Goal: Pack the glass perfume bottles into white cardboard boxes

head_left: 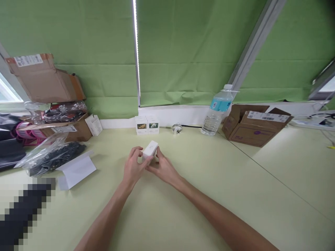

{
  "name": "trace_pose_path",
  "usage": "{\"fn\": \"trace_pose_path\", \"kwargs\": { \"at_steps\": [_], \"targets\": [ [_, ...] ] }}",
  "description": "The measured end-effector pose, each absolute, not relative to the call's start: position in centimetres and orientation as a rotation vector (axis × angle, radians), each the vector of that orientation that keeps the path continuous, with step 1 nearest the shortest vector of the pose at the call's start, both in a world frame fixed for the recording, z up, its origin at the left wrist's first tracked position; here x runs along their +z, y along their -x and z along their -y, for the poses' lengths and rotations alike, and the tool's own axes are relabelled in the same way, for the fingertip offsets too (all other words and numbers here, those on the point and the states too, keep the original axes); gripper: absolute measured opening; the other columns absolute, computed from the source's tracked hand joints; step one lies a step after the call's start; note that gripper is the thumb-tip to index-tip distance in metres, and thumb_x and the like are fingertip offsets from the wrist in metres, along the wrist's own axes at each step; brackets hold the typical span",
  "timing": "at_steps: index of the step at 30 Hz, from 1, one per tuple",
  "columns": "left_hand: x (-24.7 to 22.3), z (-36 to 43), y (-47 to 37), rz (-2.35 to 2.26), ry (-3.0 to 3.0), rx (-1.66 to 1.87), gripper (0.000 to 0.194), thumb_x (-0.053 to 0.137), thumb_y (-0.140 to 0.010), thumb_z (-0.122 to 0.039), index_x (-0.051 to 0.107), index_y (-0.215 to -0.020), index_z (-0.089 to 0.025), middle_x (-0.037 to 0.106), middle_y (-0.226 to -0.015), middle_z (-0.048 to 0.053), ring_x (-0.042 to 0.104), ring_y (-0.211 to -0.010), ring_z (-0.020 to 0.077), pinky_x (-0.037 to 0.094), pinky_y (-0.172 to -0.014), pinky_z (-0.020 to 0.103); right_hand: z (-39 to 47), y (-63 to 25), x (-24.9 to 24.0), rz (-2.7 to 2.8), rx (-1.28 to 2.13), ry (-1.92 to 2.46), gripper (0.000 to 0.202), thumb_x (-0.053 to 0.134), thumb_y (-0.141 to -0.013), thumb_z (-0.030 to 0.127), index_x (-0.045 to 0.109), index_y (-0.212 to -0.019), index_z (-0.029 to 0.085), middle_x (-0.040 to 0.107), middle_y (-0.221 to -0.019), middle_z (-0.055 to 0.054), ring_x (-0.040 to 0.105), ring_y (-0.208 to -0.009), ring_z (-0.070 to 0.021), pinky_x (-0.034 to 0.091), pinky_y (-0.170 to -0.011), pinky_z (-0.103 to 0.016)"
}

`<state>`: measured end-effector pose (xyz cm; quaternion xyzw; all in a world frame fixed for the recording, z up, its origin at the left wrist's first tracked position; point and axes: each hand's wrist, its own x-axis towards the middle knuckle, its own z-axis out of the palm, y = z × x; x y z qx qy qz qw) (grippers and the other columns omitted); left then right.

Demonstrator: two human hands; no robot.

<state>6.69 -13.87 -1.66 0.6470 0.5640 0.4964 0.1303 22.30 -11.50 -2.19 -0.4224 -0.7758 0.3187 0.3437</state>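
Observation:
A small white box (150, 149) is held tilted just over the table between both hands. My left hand (134, 165) grips its left side and near end, the thumb lying across the near edge. On the right side, my right hand (164, 168) closes on the box with fingers behind and thumb below. Beyond the hands, two small white boxes with pictures on their fronts, a left one (141, 126) and a right one (153, 126), stand side by side. A shiny round metal object (177, 128) lies to their right.
A large water bottle (216, 111) and an open cardboard box (252, 127) stand at the back right. On the left are stacked cartons (49, 82), a plastic bag of black items (56, 158) and a folded white paper (78, 170). Green blinds (183, 52) hang behind the table.

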Motion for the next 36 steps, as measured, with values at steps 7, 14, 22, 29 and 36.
{"fn": "trace_pose_path", "kwargs": {
  "at_steps": [7,14,22,29,36],
  "targets": [
    [-2.3,13.2,-6.5,-1.34,-1.689,1.494,0.032,0.059,-0.083,-0.037,0.048,-0.108,-0.02,0.057,-0.122,0.012,0.055,-0.114,0.0227,0.046,-0.092,0.039,10.6,-22.7,-2.4,2.002,0.951,1.095,0.034,0.058,-0.081,0.041,0.06,-0.107,0.018,0.069,-0.089,-0.004,0.062,-0.07,-0.0176,0.048,-0.059,-0.027],
    [-3.5,11.7,-3.2,-1.276,-1.68,1.227,0.044,0.064,-0.076,-0.038,0.056,-0.116,-0.021,0.065,-0.111,0.008,0.064,-0.095,0.0198,0.052,-0.083,0.035,9.4,-24.0,-1.8,2.061,0.759,1.167,0.037,0.059,-0.08,0.03,0.056,-0.116,0.02,0.07,-0.097,-0.005,0.063,-0.074,-0.0174,0.047,-0.064,-0.027],
    [-4.3,10.9,-2.5,-1.475,-1.469,1.357,0.049,0.062,-0.076,-0.047,0.056,-0.117,-0.021,0.063,-0.112,0.008,0.061,-0.067,0.0119,0.051,-0.058,0.026,5.3,-21.9,-2.3,2.155,0.7,1.193,0.028,0.057,-0.084,0.027,0.06,-0.11,0.019,0.071,-0.099,-0.005,0.065,-0.079,-0.0177,0.048,-0.068,-0.025],
    [-5.3,10.0,-1.6,-1.509,-1.343,1.361,0.032,0.055,-0.079,-0.047,0.063,-0.086,-0.017,0.065,-0.077,0.004,0.059,-0.059,0.0124,0.049,-0.054,0.025,-2.1,-18.1,-1.8,2.128,0.542,1.398,0.029,0.061,-0.083,0.024,0.062,-0.11,0.015,0.069,-0.104,-0.011,0.064,-0.092,-0.0213,0.046,-0.076,-0.026],
    [-5.3,9.6,-1.7,-1.511,-1.327,1.349,0.031,0.053,-0.08,-0.047,0.063,-0.082,-0.017,0.065,-0.076,0.004,0.059,-0.057,0.0131,0.05,-0.052,0.026,-6.0,-15.5,-1.3,2.083,0.379,1.621,0.025,0.057,-0.086,0.029,0.065,-0.1,0.01,0.066,-0.104,-0.019,0.061,-0.101,-0.0273,0.043,-0.081,-0.031]
  ]
}}
